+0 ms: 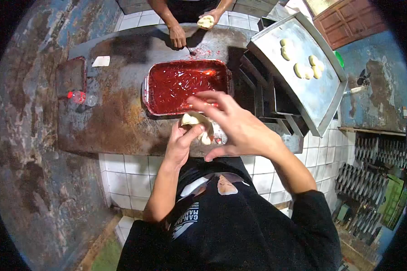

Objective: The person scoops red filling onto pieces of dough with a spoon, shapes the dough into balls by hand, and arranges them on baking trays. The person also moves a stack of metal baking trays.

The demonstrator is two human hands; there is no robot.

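My left hand (181,143) is closed around a pale piece of dough (192,119), held just in front of the tub. The dough looks folded, with part of it hanging below my thumb. My right hand (235,124) is slightly blurred, its fingers spread and apart from the dough, with nothing visible in it. Its fingertips overlap the near right part of a rectangular tub (144,92) in this view. Glossy red filling, like jam (181,83), covers the tub's bottom. Whether my right fingers touch the filling cannot be seen.
Across the metal table (117,126), a co-worker's hand (177,36) holds a small tool near red smears; the other holds dough (205,21). At right, a tilted baking tray (323,97) with shaped dough pieces rests on stacked trays. A red-capped bottle (79,97) lies left.
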